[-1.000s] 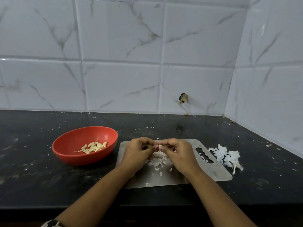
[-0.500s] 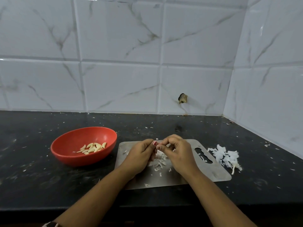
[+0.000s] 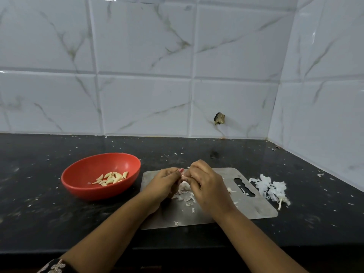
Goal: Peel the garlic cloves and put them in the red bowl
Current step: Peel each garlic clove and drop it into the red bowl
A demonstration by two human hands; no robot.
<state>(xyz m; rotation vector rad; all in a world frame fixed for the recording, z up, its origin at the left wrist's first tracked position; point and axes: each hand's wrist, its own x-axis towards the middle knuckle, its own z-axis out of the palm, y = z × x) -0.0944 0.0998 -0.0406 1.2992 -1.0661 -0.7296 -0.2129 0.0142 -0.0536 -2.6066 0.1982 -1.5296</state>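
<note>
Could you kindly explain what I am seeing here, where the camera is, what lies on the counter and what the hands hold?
There is no machine: a person works with bare hands, and the one camera sits on their head, looking forward and down. The left hand and right hand meet above a steel cutting board, pinching a small pale garlic clove that the fingers mostly hide. Loose skins lie on the board beneath. Left of it stands the red bowl with peeled cloves inside; right of it, a heap of skins rests on the black counter.
</note>
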